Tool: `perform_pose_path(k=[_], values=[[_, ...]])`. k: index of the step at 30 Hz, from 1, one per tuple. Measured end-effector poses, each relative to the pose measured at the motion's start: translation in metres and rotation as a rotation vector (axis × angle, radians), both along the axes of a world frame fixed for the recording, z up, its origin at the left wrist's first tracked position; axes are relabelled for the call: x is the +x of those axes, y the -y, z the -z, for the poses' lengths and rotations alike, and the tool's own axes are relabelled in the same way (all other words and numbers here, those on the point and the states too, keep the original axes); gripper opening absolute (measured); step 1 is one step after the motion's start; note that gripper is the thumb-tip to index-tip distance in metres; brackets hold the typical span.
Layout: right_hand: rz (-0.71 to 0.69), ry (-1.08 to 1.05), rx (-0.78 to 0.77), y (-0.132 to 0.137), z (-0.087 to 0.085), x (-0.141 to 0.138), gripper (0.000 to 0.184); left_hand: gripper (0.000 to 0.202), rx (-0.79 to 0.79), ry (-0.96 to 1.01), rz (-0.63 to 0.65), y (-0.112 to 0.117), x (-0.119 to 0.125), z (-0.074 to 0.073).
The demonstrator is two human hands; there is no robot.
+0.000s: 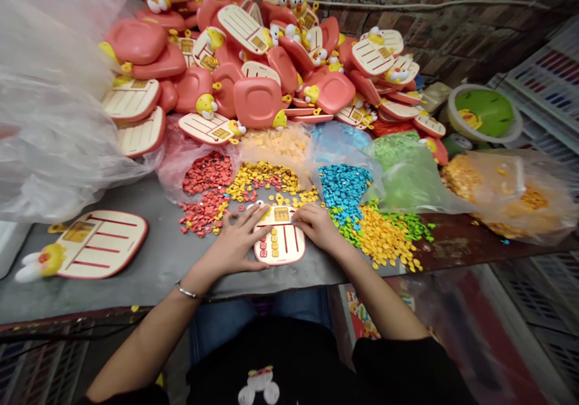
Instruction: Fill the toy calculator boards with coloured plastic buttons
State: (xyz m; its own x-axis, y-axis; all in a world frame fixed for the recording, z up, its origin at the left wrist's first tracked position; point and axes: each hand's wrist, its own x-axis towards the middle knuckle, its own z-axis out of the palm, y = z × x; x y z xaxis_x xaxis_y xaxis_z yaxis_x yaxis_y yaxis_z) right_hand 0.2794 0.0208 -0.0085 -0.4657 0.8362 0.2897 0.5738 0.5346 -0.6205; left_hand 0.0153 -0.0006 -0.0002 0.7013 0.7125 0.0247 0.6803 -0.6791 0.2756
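From the wearer's head, one camera looks forward and down across the nearby table (pixel 163 254).

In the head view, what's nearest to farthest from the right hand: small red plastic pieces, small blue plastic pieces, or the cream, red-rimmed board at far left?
Nearest to the right hand first:
1. Small blue plastic pieces, just beyond it, slightly right.
2. Small red plastic pieces, across to the left.
3. Cream, red-rimmed board, at far left.

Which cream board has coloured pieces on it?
The board under the left hand: red pieces and yellow pieces sit there, while other boards, including the leftmost, show none.
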Motion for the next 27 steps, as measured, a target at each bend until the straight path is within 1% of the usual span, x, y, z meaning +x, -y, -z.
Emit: perform_pose_path(k=[4,6,7,9,11,12,13,14,16,17,18,19,21,24,27], values=[[0.083,-0.137,-0.123,0.009,0.007,-0.009,0.004,0.076,0.006,-0.008,0.013,0.000,0.001,-0.001],[0.089,-0.188,-0.156,0.009,0.010,-0.015,0.007,0.077,0.010,-0.001,0.016,0.000,0.001,-0.001],[0.058,-0.197,-0.162,0.010,0.009,-0.017,0.009,0.078,0.013,0.001,0.013,0.000,0.001,-0.001],[-0.076,-0.172,-0.170,0.012,0.005,-0.015,0.012,0.078,0.019,0.000,0.010,0.000,0.000,-0.001],[-0.241,-0.133,-0.208,0.016,-0.003,-0.008,0.017,0.076,0.017,0.000,0.009,0.000,0.000,0.000],[-0.280,-0.133,-0.230,0.019,-0.006,-0.002,0.018,0.076,0.015,0.004,0.007,0.000,0.000,0.000],[-0.262,-0.149,-0.239,0.020,-0.008,0.005,0.018,0.076,0.012,0.010,0.005,0.000,0.000,0.001],[-0.184,-0.172,-0.222,0.021,-0.009,0.012,0.016,0.076,0.011,0.016,0.004,0.000,0.000,0.001],[0.063,-0.169,-0.123,0.018,-0.007,0.026,0.014,0.077,0.012,0.023,0.002,0.000,0.000,0.001],[0.169,-0.119,-0.061,0.014,-0.005,0.032,0.014,0.076,0.012,0.025,0.001,0.000,0.000,0.000],[0.232,-0.042,-0.011,0.010,-0.001,0.037,0.014,0.076,0.013,0.026,-0.001,0.000,0.001,0.000],[0.252,0.045,0.019,0.005,0.002,0.040,0.014,0.075,0.014,0.025,-0.003,0.001,0.001,0.000],[0.223,0.177,0.039,-0.004,0.006,0.042,0.016,0.074,0.017,0.017,-0.007,0.001,0.002,-0.001],[0.191,0.195,0.071,-0.011,0.006,0.036,0.020,0.074,0.016,0.008,-0.005,0.001,0.002,-0.002],[0.134,0.235,0.060,-0.012,0.003,0.028,0.017,0.074,0.004,0.010,-0.001,0.001,0.002,-0.001]])
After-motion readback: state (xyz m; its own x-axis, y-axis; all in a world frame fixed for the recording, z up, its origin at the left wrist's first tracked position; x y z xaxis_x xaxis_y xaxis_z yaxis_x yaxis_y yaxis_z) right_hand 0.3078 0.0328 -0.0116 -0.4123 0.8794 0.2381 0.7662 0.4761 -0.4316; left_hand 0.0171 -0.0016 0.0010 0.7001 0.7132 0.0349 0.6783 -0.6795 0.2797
